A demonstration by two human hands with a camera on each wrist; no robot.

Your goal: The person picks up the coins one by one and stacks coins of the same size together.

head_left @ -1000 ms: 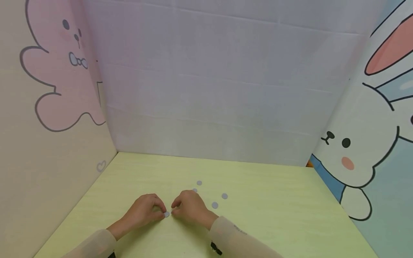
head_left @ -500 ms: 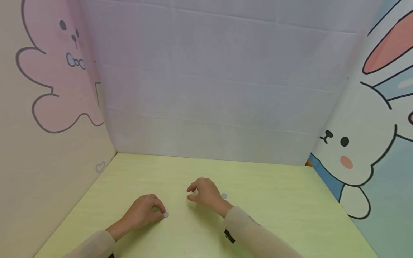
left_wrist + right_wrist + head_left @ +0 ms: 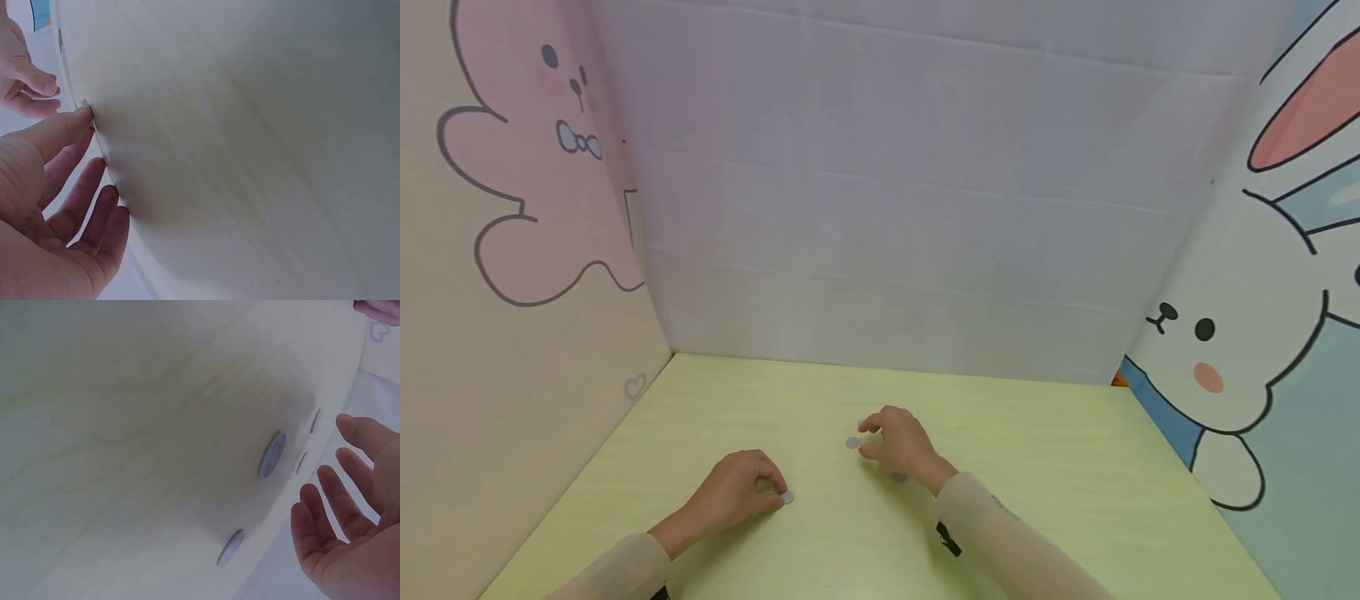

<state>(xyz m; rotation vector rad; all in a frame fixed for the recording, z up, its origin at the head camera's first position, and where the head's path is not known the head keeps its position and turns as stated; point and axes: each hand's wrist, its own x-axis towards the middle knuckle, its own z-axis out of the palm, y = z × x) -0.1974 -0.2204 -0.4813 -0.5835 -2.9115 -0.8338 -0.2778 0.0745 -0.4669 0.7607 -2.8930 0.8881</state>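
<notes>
Several small grey round discs lie on the pale green table point(image 3: 1037, 500). My left hand point(image 3: 772, 490) rests low on the table, its thumb tip touching one disc point(image 3: 787, 497); in the left wrist view the left hand point(image 3: 94, 147) has loose fingers and the disc's edge point(image 3: 83, 103) shows at the thumb. My right hand point(image 3: 870, 437) hovers further back, fingers loosely bent, beside a second disc point(image 3: 852, 442). A third disc point(image 3: 898, 477) peeks out by its wrist. In the right wrist view the right hand point(image 3: 334, 487) is empty, with discs point(image 3: 272, 454) point(image 3: 232, 547) just off its fingers.
Cartoon-printed panels wall the table: a pink figure on the left point(image 3: 535, 208), a plain pale back panel point(image 3: 887, 208), a white rabbit on the right point(image 3: 1247, 350). Both arms wear sheer beige sleeves point(image 3: 1000, 542).
My right hand left the disc under my left hand and moved back and right to the other discs. The left hand stayed put on its disc.
</notes>
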